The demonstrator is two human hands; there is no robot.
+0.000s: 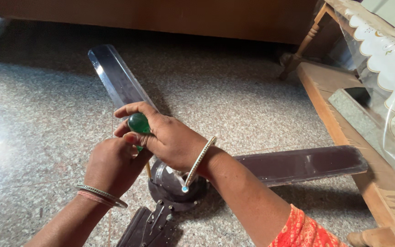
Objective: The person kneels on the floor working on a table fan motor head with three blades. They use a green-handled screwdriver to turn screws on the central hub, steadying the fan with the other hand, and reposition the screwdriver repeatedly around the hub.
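I see right hand (168,137) fisted round green screwdriver handle (138,123), centre frame. Left hand (113,164) at its 7 o'clock, closed on handle's lower part. Dark ceiling fan (179,183) on floor beneath, blades toward 11, 3, 7 o'clock.
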